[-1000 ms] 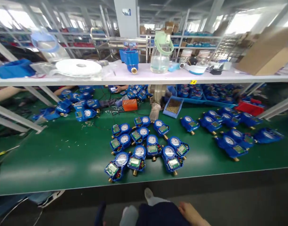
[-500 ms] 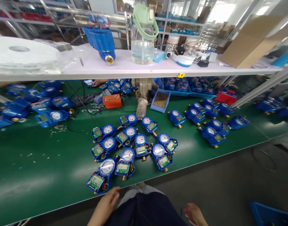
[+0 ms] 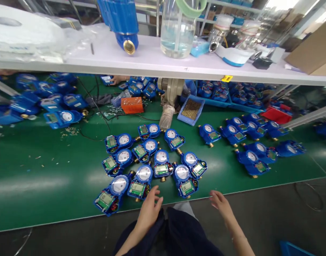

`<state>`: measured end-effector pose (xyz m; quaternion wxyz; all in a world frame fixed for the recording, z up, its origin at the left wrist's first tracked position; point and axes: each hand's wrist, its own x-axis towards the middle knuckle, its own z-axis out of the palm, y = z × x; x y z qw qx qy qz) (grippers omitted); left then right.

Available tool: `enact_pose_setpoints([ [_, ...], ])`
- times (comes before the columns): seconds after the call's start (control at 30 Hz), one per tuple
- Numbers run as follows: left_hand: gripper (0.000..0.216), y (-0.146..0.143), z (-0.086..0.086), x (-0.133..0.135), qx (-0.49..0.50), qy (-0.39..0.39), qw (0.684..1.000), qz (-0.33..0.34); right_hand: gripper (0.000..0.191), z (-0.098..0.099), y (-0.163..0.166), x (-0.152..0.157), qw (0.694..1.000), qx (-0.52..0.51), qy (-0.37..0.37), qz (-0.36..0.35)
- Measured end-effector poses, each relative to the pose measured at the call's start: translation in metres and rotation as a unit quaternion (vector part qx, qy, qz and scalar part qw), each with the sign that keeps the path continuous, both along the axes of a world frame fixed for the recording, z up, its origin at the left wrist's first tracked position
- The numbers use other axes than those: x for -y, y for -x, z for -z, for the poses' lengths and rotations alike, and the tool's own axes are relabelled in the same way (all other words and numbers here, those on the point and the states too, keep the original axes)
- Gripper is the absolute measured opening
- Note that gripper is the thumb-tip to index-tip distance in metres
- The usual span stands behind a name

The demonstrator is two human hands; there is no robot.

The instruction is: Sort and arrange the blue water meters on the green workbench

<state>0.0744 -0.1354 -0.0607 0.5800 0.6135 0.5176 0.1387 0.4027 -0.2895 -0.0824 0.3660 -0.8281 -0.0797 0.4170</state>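
Observation:
Several blue water meters with round white dials and exposed green circuit boards lie grouped on the green bench. My left hand (image 3: 151, 206) is at the bench's front edge, fingers apart and holding nothing, close beside a water meter (image 3: 140, 180). Another water meter (image 3: 109, 195) lies further left. Between my hands, near the edge, sits a meter (image 3: 186, 180), with one more meter (image 3: 193, 164) touching it from behind. My right hand (image 3: 219, 202) hovers at the front edge to the right of the group, empty, its fingers loosely extended.
More blue meters (image 3: 252, 158) stand on the right. Behind the group are a lilac tray (image 3: 191, 110) of small brass-coloured parts, an orange box (image 3: 132, 105) and a motor-like unit (image 3: 172, 89). A white shelf (image 3: 152, 64) crosses above. Another person's hand (image 3: 119, 79) shows at the far side.
Both my hands have risen to the bench edge, the left moving right and the right moving up. The view has tilted down and come closer. The meters appear unmoved.

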Motion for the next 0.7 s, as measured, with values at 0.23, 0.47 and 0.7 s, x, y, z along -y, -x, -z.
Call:
enact_pose_setpoints([
  [0.23, 0.073, -0.074, -0.016, -0.015, -0.202, -0.141, 0.952, -0.182, 0.085, -0.009, -0.056, -0.067, 0.989, -0.066, -0.037, -0.128],
  [0.47, 0.095, -0.147, -0.004, -0.022, -0.353, -0.23, 0.865, -0.272, 0.093, -0.014, -0.081, -0.097, 0.944, -0.175, -0.086, -0.265],
  [0.7, 0.096, -0.149, 0.015, -0.036, -0.339, -0.273, 0.852, -0.29, 0.096, -0.01, -0.095, -0.107, 0.922, -0.201, -0.101, -0.316],
])
